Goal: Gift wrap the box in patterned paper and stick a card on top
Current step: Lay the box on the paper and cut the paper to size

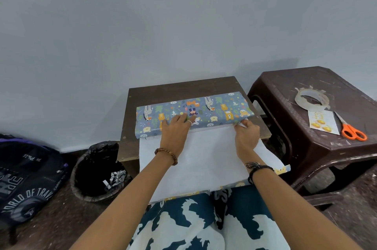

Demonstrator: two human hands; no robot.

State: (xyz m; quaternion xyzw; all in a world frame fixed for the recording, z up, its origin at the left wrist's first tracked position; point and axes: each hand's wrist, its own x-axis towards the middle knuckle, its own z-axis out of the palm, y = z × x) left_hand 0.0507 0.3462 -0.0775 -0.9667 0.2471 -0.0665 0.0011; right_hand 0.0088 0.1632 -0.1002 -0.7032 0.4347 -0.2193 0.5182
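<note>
Nearest, the loose white underside of the paper (204,160) is draped from the table (183,88) edge toward the lap, its patterned face showing only at the curled right corner. If it is pulled unevenly, a slack or skewed wrap is likely, and the overhanging sheet could be creased or torn at the table edge.

The right hand (245,133) is curled round the paper's edge at the box's near right corner, pinching it. The left hand (175,127) is laid flat, fingers straight, on the covered box (193,114), which lies across the table. Should that pressure be eased, the box could be shifted and the fold loosened.

To the left, on the floor, a black-lined bin (98,170) holds a few paper scraps.

Farther right, on the stool (306,86), the card (322,125), scissors (350,129) and tape (312,99) are laid well apart from the box; tape must be fetched one-handed, so the seam may spring open.
</note>
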